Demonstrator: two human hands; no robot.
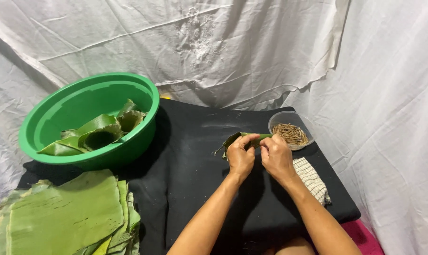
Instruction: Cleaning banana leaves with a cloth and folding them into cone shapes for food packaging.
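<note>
Green leaf material, rolled into a narrow piece (244, 138), is held over the black-covered desk (190, 174), just left of a clear plastic bowl of thin brown sticks (291, 131).

Hand pose: both forearms enter from the lower edge and converge toward the centre of the desk. The left hand (240, 154) is palm-down, with its fingers (248, 140) curled closed around the rolled leaf piece. The right hand (276, 156) sits just beside it, knuckles up, with its fingers pinched narrow on the right end of the same piece. The two hands almost touch.

Surroundings: a checked cloth (313, 182) lies on the desk under and beside the right wrist. A green basin (88, 118) stands at the left rear of the desk and contains several folded leaf pieces (98, 134). A stack of flat banana leaf sheets (67, 217) lies at the lower left. White sheeting (251, 47) hangs behind and to both sides.
</note>
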